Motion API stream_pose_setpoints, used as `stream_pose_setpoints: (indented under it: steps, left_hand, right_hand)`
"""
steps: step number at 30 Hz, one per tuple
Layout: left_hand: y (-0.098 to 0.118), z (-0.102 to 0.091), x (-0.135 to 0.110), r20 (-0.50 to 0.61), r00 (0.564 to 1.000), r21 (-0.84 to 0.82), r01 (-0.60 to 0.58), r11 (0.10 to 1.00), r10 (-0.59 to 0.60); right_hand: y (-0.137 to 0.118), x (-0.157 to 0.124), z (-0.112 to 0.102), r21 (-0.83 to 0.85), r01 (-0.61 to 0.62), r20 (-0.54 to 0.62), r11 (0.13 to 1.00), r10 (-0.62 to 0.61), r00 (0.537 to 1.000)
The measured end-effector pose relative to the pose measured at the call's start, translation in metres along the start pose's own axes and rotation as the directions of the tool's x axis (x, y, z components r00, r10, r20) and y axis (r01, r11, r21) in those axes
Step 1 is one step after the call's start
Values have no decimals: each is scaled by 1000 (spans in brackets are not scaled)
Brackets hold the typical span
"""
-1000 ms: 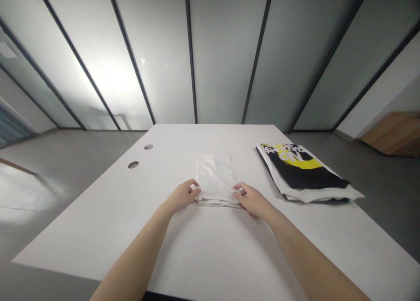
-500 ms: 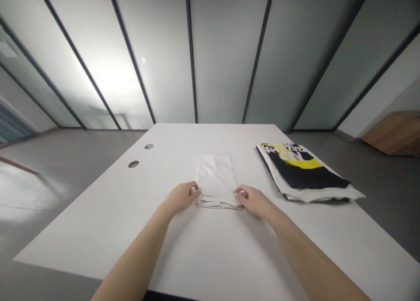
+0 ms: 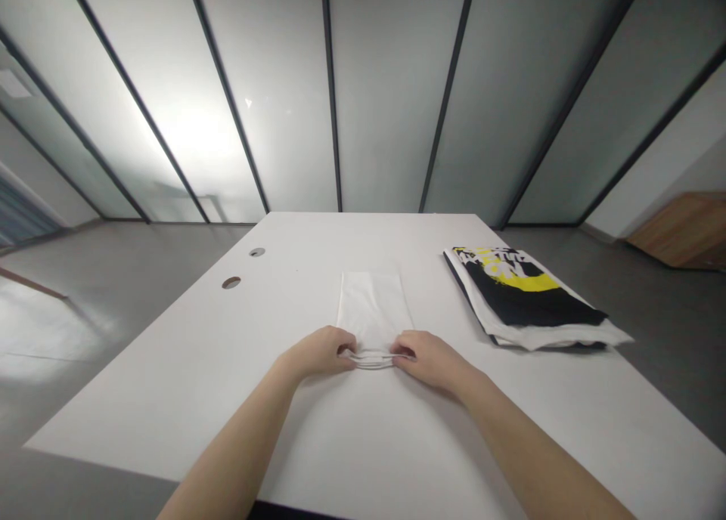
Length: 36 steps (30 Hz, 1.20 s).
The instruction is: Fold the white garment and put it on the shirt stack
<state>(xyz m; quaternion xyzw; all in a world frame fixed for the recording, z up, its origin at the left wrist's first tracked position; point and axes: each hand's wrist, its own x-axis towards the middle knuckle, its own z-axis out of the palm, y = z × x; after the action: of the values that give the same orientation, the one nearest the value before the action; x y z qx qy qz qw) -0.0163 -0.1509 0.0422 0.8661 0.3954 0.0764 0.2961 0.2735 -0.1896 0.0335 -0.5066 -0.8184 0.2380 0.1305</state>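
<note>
White folded cloth (image 3: 371, 308) lies centre-frame on the worktop (image 3: 170, 399); left hand (image 3: 318, 352) and right hand (image 3: 428, 361) clamp its near edge, nearly together. Folded black-and-yellow shirt (image 3: 525, 297) sits apart, right of frame.

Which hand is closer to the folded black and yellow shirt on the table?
Right. The right hand is at the near edge of the folded white cloth, on the side toward the folded black and yellow shirt. The left hand is farther away, at the cloth's opposite side.

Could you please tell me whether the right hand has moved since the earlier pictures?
Yes: the right hand has shifted left and toward the person, away from the folded shirt.
</note>
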Motion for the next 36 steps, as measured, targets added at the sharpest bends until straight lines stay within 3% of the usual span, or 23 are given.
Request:
stream_pose_setpoints:
  steps: [7,11,16,18,22,25,27,29,31,34,36]
  left_hand:
    - [10,4,3,-104,994,53,-23,998,29]
    - [14,10,2,-33,999,24,-28,999,29]
    - [22,3,-1,99,994,-18,-52,998,54]
    - [24,2,2,36,998,-1,-58,998,58]
    - [23,15,11,-279,956,193,-40,980,94]
    - [24,23,13,-224,969,303,-28,953,100]
    - [27,23,11,-139,988,274,-34,961,74]
    - [31,22,10,-124,992,213,-1,977,29]
    - [34,27,13,-208,978,189,44,981,-4]
    - [31,47,21,-365,931,246,64,967,32]
    - [25,61,26,-370,929,300,95,949,24]
  right_hand:
    - [-4,1,6,-18,100,-162,995,-102,982]
    - [-6,3,14,-50,168,-14,985,-169,986]
    - [-16,-2,10,21,114,65,993,-116,991]
    - [-17,-2,8,52,125,51,991,-127,991]
    - [-12,6,14,5,195,-203,981,-190,961]
    - [-12,8,18,-101,188,-171,977,-204,964]
    - [-17,7,18,-126,140,-84,982,-151,985]
    - [-23,4,18,-119,71,-42,990,-77,996]
    - [-28,4,22,-108,41,-104,993,-52,993]
    - [-27,11,36,-128,97,-252,987,-127,959]
    - [-22,16,46,-160,77,-263,984,-117,958]
